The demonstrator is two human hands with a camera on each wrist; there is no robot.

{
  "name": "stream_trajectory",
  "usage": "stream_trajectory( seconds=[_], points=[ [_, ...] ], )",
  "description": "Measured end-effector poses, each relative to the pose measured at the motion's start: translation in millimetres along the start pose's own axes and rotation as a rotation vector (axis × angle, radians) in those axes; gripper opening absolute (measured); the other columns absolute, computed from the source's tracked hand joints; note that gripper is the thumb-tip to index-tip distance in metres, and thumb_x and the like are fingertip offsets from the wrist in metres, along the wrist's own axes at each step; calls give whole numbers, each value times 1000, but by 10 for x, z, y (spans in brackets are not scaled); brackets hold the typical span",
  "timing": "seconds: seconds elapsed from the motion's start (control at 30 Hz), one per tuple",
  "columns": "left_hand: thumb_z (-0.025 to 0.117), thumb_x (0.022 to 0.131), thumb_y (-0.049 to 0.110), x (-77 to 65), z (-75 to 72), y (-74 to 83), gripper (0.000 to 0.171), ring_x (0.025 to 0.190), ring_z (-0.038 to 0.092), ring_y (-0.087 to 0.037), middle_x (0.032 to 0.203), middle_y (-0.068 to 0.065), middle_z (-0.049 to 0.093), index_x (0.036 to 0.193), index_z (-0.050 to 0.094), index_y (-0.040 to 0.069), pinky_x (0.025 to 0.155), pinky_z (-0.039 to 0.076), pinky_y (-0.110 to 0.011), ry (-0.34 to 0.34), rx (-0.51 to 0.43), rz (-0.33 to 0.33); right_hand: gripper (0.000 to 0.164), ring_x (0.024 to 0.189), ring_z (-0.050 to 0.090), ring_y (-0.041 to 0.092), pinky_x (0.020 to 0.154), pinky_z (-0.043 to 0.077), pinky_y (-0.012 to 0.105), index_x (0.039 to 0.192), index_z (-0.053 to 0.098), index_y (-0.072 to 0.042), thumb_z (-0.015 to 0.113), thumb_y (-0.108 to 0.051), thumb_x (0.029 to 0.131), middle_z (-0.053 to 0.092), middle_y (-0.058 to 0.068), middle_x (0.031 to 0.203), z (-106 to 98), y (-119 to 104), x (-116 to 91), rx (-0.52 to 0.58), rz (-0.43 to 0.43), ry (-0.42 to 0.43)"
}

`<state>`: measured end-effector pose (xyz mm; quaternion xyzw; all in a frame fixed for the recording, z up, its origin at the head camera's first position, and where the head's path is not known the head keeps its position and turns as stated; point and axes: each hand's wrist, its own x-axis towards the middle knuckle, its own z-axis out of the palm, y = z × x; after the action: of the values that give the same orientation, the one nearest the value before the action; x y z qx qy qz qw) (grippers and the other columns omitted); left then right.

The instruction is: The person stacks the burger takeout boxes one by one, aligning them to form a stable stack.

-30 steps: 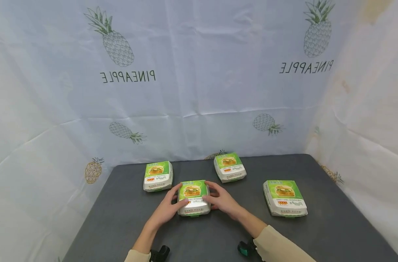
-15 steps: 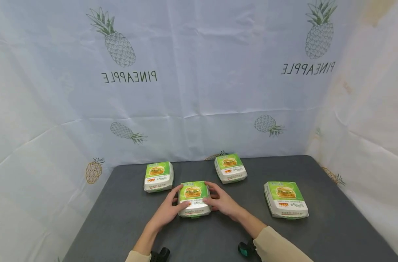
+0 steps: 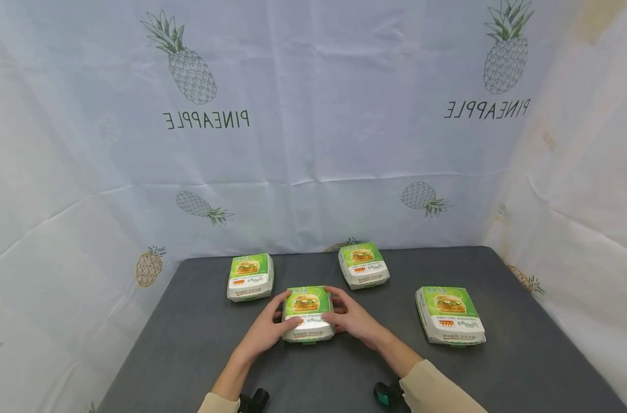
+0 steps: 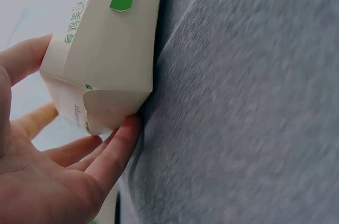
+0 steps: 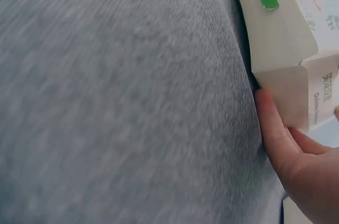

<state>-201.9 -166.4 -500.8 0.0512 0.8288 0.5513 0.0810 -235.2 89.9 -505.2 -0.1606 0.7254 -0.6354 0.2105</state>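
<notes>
In the head view a burger box (image 3: 308,307), green and white with a burger picture on its lid, lies between the two hands near the middle of the table. My left hand (image 3: 264,330) grips its left side, thumb over the lid's front corner and fingers along the side. From the right, my right hand (image 3: 355,320) holds it the same way, its thumb on the lid. The left wrist view shows the box's white front (image 4: 114,44) with a green tab, low fingertips close to the grey surface. A matching fingertip position shows in the right wrist view, beside the box (image 5: 283,36).
Similar burger boxes stand around: one back left (image 3: 250,278), one back centre (image 3: 363,265), one at right (image 3: 450,315). The dark grey table (image 3: 199,344) meets a white pineapple-print curtain (image 3: 313,143) behind and at both sides.
The hands and the box between them stay nearly still. The whole head view has shifted very slightly.
</notes>
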Motion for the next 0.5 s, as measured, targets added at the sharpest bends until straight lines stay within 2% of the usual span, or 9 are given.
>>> stream_trajectory(
  seconds=[0.27,0.5],
  points=[
    [71,96,40,-8,179,78,78,129,49,-43,156,-22,36,158,35,10,87,51,-49,-62,12,78,74,122,57,32,84,57,42,161,28,-16,69,-28,100,36,25,150,-173,35,-197,-2,-1,-5],
    [71,96,44,1,382,131,78,125,50,-41,154,-23,34,157,36,12,87,51,-50,-94,41,106,76,123,57,34,86,57,44,161,27,-13,70,-26,99,34,29,150,-345,58,-385,6,10,0]
  ],
)
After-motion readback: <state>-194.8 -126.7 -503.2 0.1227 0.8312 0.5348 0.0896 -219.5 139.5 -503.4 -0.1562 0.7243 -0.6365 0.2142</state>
